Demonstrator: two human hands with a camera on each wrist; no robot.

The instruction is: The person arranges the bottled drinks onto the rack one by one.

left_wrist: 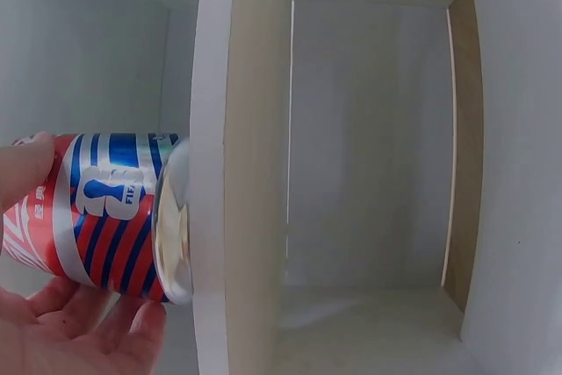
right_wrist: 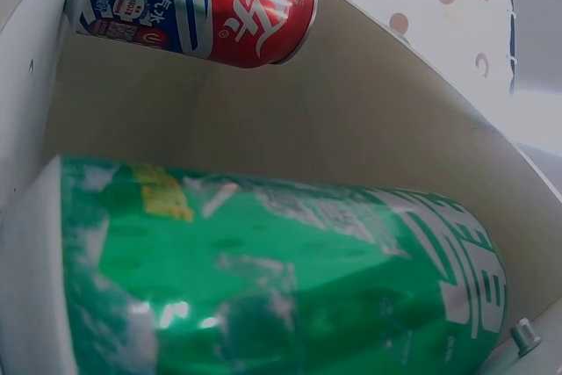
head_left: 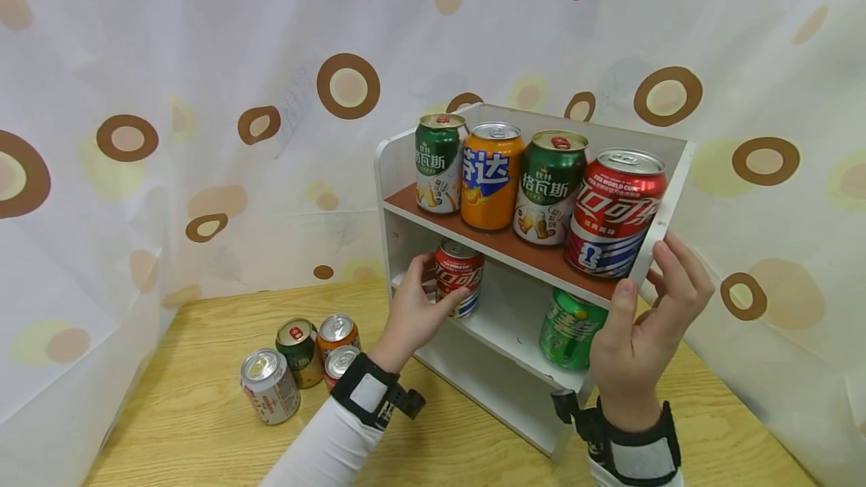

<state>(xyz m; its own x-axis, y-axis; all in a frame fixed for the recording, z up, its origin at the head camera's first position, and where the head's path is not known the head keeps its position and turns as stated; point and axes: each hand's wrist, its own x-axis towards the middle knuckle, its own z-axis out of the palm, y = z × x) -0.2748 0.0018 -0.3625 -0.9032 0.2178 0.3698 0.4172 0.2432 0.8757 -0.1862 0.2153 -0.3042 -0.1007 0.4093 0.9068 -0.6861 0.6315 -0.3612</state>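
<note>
My left hand (head_left: 419, 314) holds a red cola can (head_left: 458, 276) upright at the left of the middle shelf, thumb on one side and fingers on the other. In the left wrist view, the can's base (left_wrist: 176, 226) is close to the front edge of the shelf board (left_wrist: 209, 173); whether it touches is unclear. My right hand (head_left: 643, 329) grips the right side panel of the white shelf unit (head_left: 670, 194), thumb at the front edge and fingers outside. Near that hand, a green soda can (head_left: 571, 329) stands on the middle shelf, large in the right wrist view.
Along the top shelf stand two green-and-white cans (head_left: 438, 164), an orange can (head_left: 492, 179) and a red cola can (head_left: 616, 209). Left on the wooden table (head_left: 203, 367) are a white can (head_left: 271, 389), a dark green can (head_left: 299, 352), an orange can (head_left: 338, 331) and a partly hidden red can (head_left: 340, 361).
</note>
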